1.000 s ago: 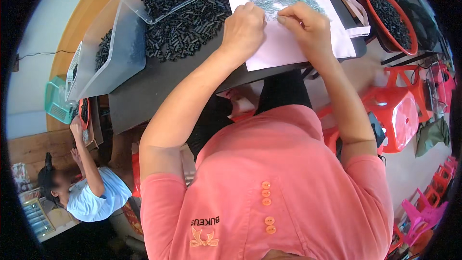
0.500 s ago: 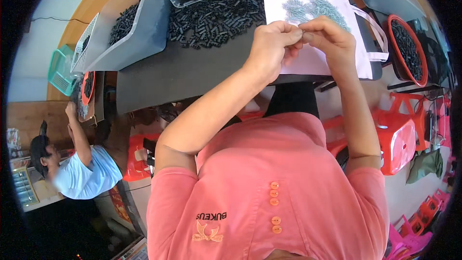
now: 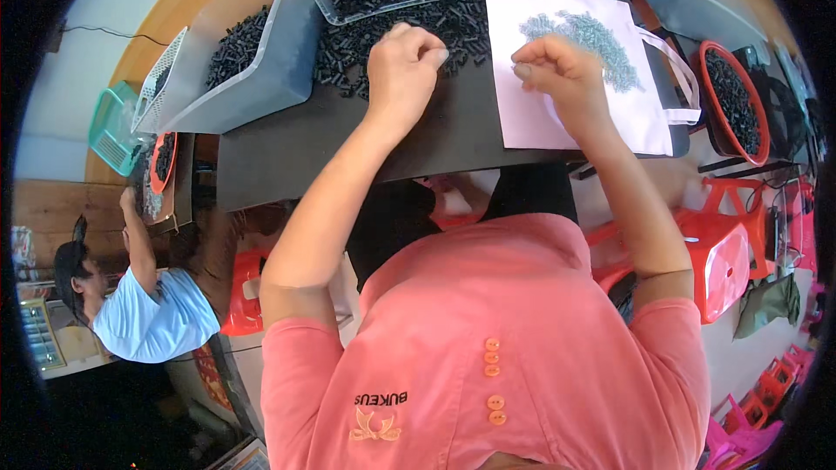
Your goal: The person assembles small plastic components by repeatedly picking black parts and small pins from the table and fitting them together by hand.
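Observation:
My left hand [image 3: 405, 70] is over the near edge of a heap of short black tube-like pieces [image 3: 348, 57]. Its fingers are curled with the thumb against them, and whatever they may hold is hidden. Above a pale pink cloth tote bag [image 3: 531, 117] that lies flat on the dark table is my right hand [image 3: 564, 78]. Thumb and forefinger are drawn together in a pinch; anything between them is too small to make out. Small shiny grey-blue pieces [image 3: 605, 48] are spread on the bag, just beyond the right hand.
Clear plastic bins [image 3: 287, 70] with black pieces stand at the left and back of the dark table [image 3: 287, 157]. A red basin [image 3: 765, 135] of black pieces is at the right, by red stools [image 3: 723, 270]. Far left, another person [image 3: 157, 313] sits near a green basket [image 3: 113, 144].
My hands were together over the bag, fingertips meeting. They have parted: the left hand has moved left to the black heap, while the right stays above the bag.

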A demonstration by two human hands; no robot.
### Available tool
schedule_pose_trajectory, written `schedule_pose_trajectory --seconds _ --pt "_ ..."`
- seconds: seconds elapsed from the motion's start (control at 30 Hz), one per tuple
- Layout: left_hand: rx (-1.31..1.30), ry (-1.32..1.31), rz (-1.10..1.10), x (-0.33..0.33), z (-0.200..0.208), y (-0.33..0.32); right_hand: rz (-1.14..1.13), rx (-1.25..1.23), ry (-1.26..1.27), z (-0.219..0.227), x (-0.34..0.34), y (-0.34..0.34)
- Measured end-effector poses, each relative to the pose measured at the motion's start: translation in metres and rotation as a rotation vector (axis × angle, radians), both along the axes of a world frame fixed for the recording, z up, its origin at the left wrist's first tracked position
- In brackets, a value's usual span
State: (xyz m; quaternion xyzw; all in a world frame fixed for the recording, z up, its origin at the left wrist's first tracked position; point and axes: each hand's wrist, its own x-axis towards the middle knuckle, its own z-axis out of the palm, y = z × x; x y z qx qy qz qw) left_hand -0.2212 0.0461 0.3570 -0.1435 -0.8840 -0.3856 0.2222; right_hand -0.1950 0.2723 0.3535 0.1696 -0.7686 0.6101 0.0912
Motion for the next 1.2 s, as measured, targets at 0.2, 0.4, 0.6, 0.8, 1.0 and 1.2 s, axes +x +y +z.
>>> schedule_pose_trajectory --seconds 0.2,0.4,0.6,0.8,1.0,1.2 --pt "-0.345 0.235 -0.114 -0.022 0.003 0.024 0.036 -0.051 -0.075 -0.015 -0.002 -0.001" --pt "-0.585 0.162 -0.06 -0.04 -0.005 0.032 0.053 -0.042 -0.053 -0.018 -0.003 -0.002" --pt "-0.255 0.18 -0.12 -0.025 -0.002 0.019 0.038 0.034 -0.005 -0.016 -0.001 -0.002" --pt "0.608 -0.57 -0.254 0.036 0.011 0.014 0.108 0.004 -0.101 -0.011 0.001 -0.002" --pt "0.753 -0.595 -0.321 0.062 0.002 0.008 0.113 -0.06 0.183 0.003 0.012 -0.031" --pt "0.863 -0.581 -0.33 0.073 -0.002 0.005 -0.006 0.123 0.359 0.009 0.029 -0.053"
